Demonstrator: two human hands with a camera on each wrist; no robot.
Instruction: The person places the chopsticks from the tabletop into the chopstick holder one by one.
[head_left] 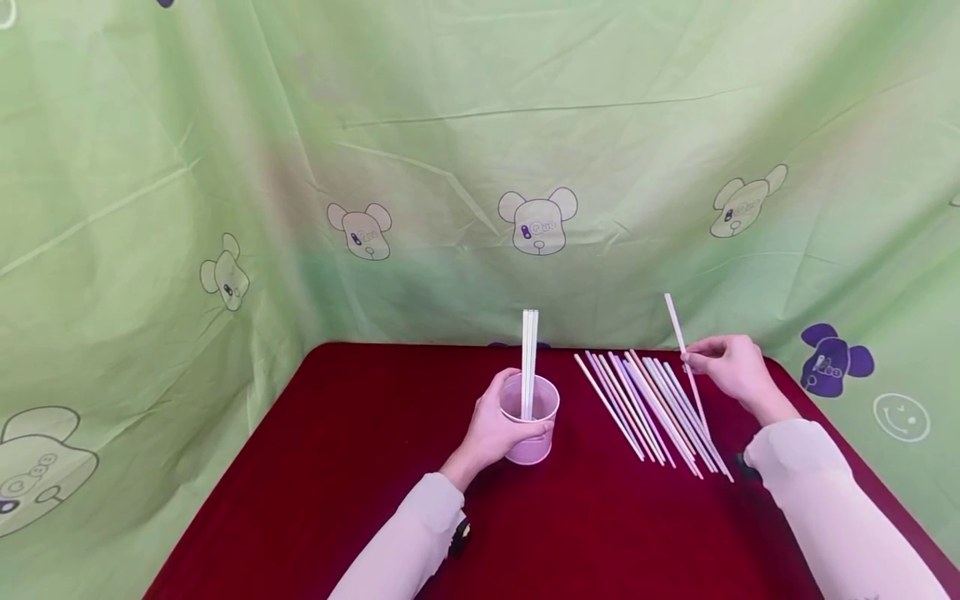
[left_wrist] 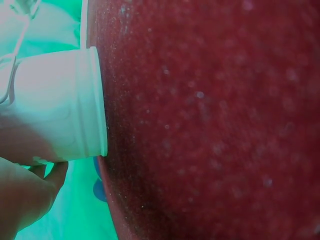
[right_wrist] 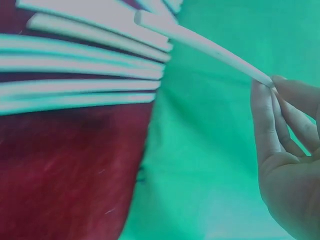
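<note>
My left hand (head_left: 487, 429) grips a small pink bucket (head_left: 529, 451), thumb across its near side below the rim. Several pale straws (head_left: 529, 354) stand upright inside it. In the left wrist view the bucket (left_wrist: 60, 107) has its base right at the red cloth, with fingertips along its side. Over at the right, my right hand (head_left: 738, 372) pinches one pale pink straw (head_left: 674, 319) between thumb and fingers. That straw is raised and tilted, its lower end overlapping the other straws (head_left: 637, 404) in the head view. The right wrist view shows the pinched straw (right_wrist: 200, 44) angled above the row.
Straws in pastel colours lie side by side, slanting, on the red-covered table (head_left: 360, 467) between both hands. A wire handle (left_wrist: 11, 82) hangs at the bucket's side. Green printed cloth (head_left: 442, 167) hangs behind the table and along its sides.
</note>
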